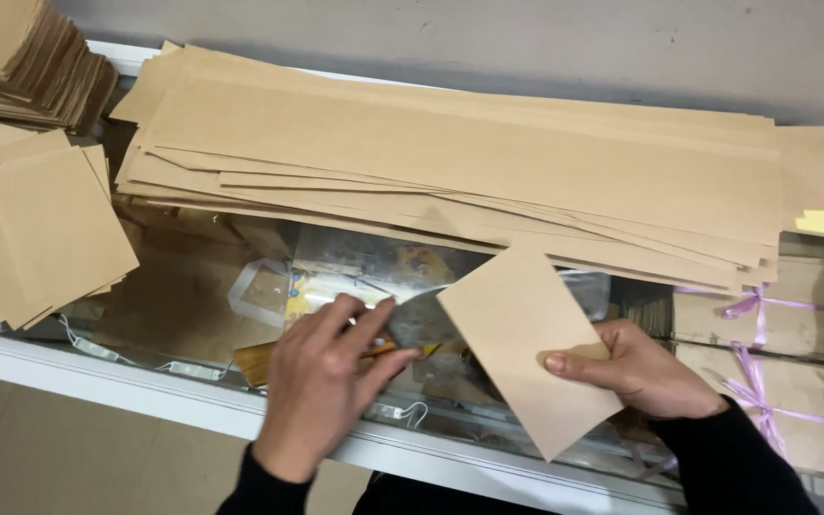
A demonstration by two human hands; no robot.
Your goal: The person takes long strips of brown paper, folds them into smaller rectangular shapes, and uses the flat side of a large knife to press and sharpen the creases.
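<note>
My right hand (643,370) pinches a small square of brown kraft paper (523,334), thumb on top, holding it tilted above the glass counter top (193,296). My left hand (321,381) rests palm down on the glass just left of that piece, fingers spread and slightly curled, with nothing clearly held in it. A yellow pencil-like object (402,349) lies under its fingertips. Both wrists wear dark sleeves.
A big stack of long kraft paper strips (450,162) lies across the back of the counter. Cut squares (35,224) are piled at the left, with a taller pile (21,62) behind. Packets tied with purple ribbon (765,315) show under the glass at the right.
</note>
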